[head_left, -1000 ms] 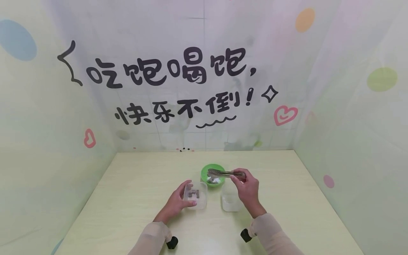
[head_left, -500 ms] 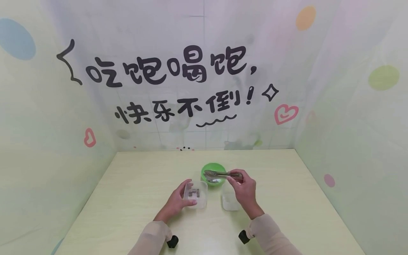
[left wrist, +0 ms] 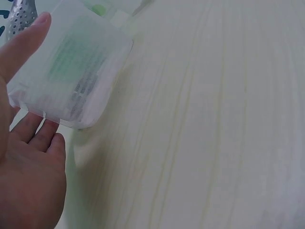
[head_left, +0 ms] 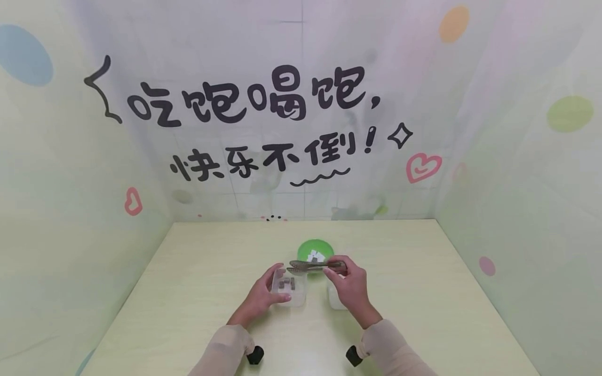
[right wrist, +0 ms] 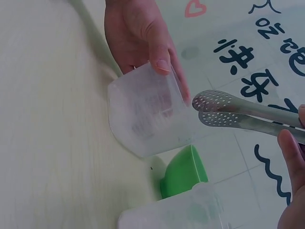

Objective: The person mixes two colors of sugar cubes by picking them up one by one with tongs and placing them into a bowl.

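Note:
My left hand (head_left: 258,302) grips a clear plastic container (head_left: 297,296) at its left side, thumb on the near wall and fingers on the far one. Several small dark grey cubes (head_left: 286,282) lie inside. With my right hand (head_left: 354,288) I hold metal tongs (right wrist: 248,109) with perforated heads. Their heads lie close together with a narrow gap, nothing visible between them, and overlap the container's far rim in the head view. Behind sits a green bowl (head_left: 307,247) with white pieces (head_left: 314,255) and a grey one in it.
A second clear container (head_left: 335,298) stands on the table (head_left: 197,282), partly hidden under my right hand. The green bowl is just behind the two containers. Printed walls (head_left: 301,47) enclose the table at the back and both sides.
My right hand has brought the tongs left and nearer, from over the green bowl to the left container's far rim. The bowl's pieces show more plainly now. My left hand stays put.

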Available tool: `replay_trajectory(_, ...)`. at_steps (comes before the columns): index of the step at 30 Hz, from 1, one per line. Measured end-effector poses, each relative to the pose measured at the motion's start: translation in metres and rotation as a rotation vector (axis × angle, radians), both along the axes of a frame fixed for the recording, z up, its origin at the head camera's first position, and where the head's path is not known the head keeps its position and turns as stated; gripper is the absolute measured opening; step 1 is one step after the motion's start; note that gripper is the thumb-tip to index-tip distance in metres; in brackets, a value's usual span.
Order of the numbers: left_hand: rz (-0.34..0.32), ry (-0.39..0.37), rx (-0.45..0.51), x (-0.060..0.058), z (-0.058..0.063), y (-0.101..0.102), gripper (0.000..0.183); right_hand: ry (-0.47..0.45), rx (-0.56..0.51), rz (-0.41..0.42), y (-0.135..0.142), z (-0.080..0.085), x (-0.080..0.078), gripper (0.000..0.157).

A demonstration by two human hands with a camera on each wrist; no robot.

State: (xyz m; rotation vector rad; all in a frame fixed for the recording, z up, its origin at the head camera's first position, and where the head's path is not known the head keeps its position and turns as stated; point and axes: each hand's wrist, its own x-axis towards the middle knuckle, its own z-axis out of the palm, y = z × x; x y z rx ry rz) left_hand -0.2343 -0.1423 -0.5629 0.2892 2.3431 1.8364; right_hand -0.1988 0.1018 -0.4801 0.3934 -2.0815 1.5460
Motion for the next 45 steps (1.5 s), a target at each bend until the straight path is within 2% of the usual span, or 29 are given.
replay_trajectory(4,-0.001,0.011,0.011,0.000,-0.001,0.000,0.089,-0.036,0.010,0.054,-0.004,0.005,0.005,0.018)
replay_trajectory(12,-0.019,0.032,0.001,-0.003,-0.004,-0.002,0.091,-0.089,0.067,0.135,-0.008,-0.031,-0.016,0.023)
replay_trajectory(19,-0.018,0.014,0.000,-0.003,-0.003,-0.003,0.092,-0.161,0.108,0.192,-0.011,-0.035,-0.018,0.023)
replay_trajectory(31,-0.013,0.035,0.000,-0.002,-0.003,-0.001,0.090,-0.254,0.186,0.189,-0.018,-0.038,-0.023,0.027)
replay_trajectory(34,-0.009,0.030,0.004,0.001,0.004,0.001,0.089,-0.265,0.201,0.190,-0.019,-0.038,-0.024,0.029)
replay_trajectory(41,-0.032,0.020,0.013,0.013,0.032,0.003,0.086,-0.278,0.255,0.221,-0.016,-0.032,-0.028,0.030)
replay_trajectory(45,-0.035,0.010,0.011,0.015,0.035,0.003,0.084,-0.321,0.283,0.247,-0.014,-0.027,-0.029,0.029)
